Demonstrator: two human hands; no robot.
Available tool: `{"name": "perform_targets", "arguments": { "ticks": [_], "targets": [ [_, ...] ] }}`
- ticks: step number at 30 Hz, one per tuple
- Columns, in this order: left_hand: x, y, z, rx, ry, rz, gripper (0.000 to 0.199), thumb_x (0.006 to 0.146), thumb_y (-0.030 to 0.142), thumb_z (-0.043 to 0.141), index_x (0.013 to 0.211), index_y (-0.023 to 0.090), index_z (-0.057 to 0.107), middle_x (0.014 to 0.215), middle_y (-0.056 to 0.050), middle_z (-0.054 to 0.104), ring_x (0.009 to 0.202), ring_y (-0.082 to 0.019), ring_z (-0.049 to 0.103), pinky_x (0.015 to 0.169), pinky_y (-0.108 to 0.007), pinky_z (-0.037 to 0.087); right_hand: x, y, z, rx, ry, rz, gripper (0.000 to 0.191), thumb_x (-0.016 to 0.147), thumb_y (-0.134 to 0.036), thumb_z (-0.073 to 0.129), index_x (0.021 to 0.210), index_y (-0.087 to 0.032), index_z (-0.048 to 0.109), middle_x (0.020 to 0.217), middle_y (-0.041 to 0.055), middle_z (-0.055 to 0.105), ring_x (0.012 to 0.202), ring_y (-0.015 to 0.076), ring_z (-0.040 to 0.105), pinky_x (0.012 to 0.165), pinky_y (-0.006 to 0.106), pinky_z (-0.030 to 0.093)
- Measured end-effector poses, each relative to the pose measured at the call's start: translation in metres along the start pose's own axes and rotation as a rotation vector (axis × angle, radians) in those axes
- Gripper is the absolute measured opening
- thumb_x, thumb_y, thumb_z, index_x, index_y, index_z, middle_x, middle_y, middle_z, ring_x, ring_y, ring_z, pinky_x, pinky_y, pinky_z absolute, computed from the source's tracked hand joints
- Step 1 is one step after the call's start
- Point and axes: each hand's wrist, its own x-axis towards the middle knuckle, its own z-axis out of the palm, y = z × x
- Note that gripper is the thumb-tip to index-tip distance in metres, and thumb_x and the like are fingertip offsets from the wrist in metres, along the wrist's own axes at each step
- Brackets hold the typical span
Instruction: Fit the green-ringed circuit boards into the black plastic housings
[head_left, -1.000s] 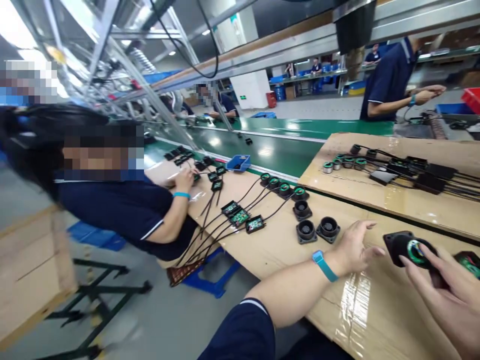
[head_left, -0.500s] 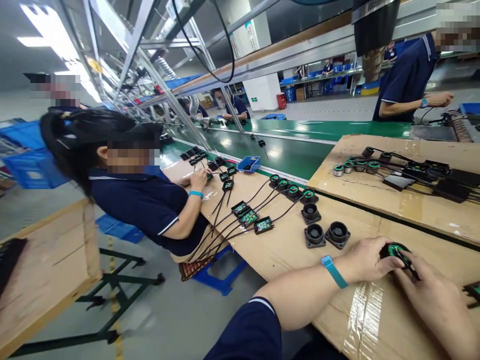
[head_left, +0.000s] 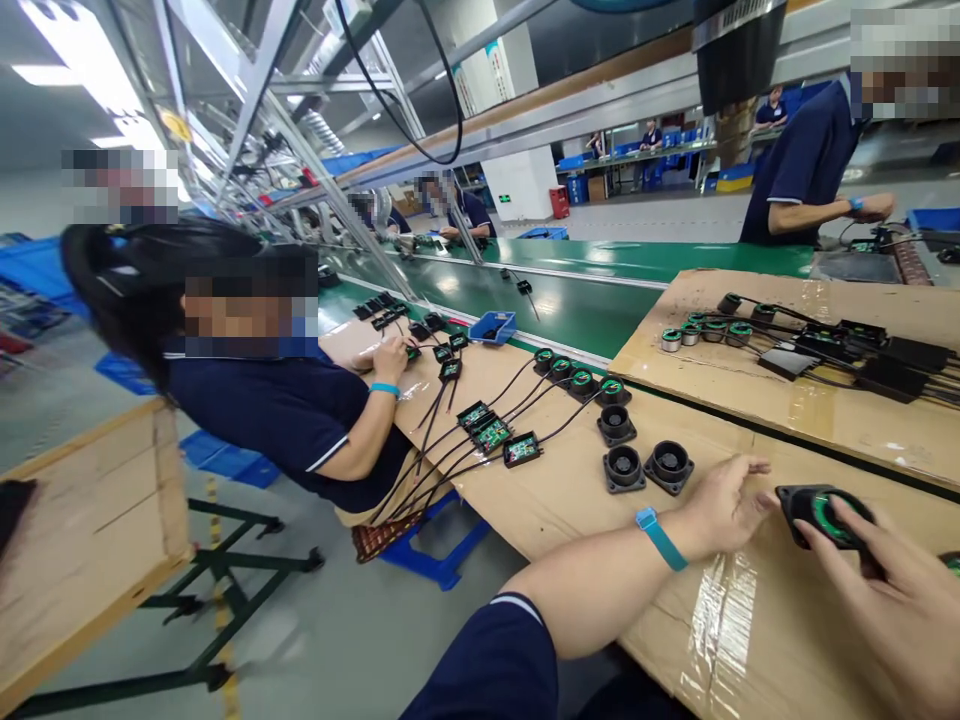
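Observation:
My right hand (head_left: 896, 600) grips a black square-flanged housing with a green ring-shaped circuit board (head_left: 823, 512) in it, thumb and fingers around its round body. Just left of that part is my left hand (head_left: 731, 505), its fingers stretched out and apart with nothing in them. Several empty black flanged housings (head_left: 670, 464) stand on the cardboard-covered table (head_left: 570, 510) beyond my left hand. Behind those, a row of round housings with green boards (head_left: 581, 382) is wired to open black boxes with circuit boards (head_left: 492, 434).
A co-worker (head_left: 270, 390) sits at the left, one hand among small black parts. More wired black boxes (head_left: 892, 365) lie on a raised cardboard sheet at the right. A green conveyor (head_left: 577, 290) runs behind the table, with a small blue bin (head_left: 492, 327) beside it.
My left hand has let go of the housing and its fingers have opened. My right hand now holds the housing alone, tilted and slightly farther right.

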Motion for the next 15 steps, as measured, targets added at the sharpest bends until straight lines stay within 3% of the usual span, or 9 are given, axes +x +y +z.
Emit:
{"name": "perform_targets", "arguments": {
  "ticks": [3, 7, 9, 11, 15],
  "targets": [
    [0.003, -0.008, -0.002, -0.032, 0.080, -0.030, 0.081, 0.089, 0.081, 0.034, 0.129, 0.013, 0.054, 0.127, -0.021, 0.064, 0.120, -0.031, 0.063, 0.104, -0.047, 0.051, 0.005, -0.001, 0.002, -0.051, -0.043, -0.030, 0.056, 0.090, -0.068, 0.051, 0.106, -0.021, 0.077, 0.109, 0.0129, 0.075, 0.103, 0.0370, 0.072, 0.093, 0.053, 0.058],
    [0.003, -0.013, 0.000, -0.069, 0.137, -0.091, 0.072, 0.092, 0.077, 0.036, 0.123, 0.015, 0.057, 0.123, -0.019, 0.066, 0.116, -0.028, 0.064, 0.102, -0.046, 0.051, 0.008, -0.020, -0.006, 0.012, 0.090, 0.073, 0.040, 0.090, -0.048, 0.065, 0.118, -0.020, 0.073, 0.116, 0.0133, 0.074, 0.106, 0.0316, 0.071, 0.098, 0.046, 0.058],
    [0.001, -0.011, 0.002, -0.056, 0.157, -0.099, 0.073, 0.091, 0.079, 0.034, 0.121, 0.016, 0.057, 0.121, -0.018, 0.067, 0.115, -0.028, 0.064, 0.104, -0.046, 0.050, 0.007, -0.033, -0.010, 0.066, -0.064, -0.009, 0.032, 0.090, -0.043, 0.065, 0.110, -0.021, 0.076, 0.110, 0.0135, 0.076, 0.094, 0.0297, 0.075, 0.089, 0.044, 0.062],
    [0.000, -0.010, 0.002, -0.034, 0.175, -0.121, 0.077, 0.089, 0.082, 0.030, 0.119, 0.017, 0.058, 0.120, -0.018, 0.067, 0.114, -0.029, 0.064, 0.103, -0.047, 0.050, 0.006, -0.042, -0.010, 0.103, -0.235, -0.037, 0.031, 0.091, -0.037, 0.065, 0.114, -0.019, 0.075, 0.116, 0.0143, 0.074, 0.102, 0.0291, 0.073, 0.094, 0.044, 0.060],
    [0.003, -0.020, -0.003, -0.039, 0.178, -0.101, 0.077, 0.090, 0.081, 0.029, 0.119, 0.015, 0.058, 0.121, -0.017, 0.068, 0.113, -0.028, 0.066, 0.101, -0.045, 0.052, 0.006, -0.045, -0.001, 0.087, -0.172, 0.075, 0.042, 0.093, -0.039, 0.065, 0.128, -0.017, 0.068, 0.133, 0.0164, 0.065, 0.120, 0.0260, 0.065, 0.106, 0.037, 0.053]
  ]
}}
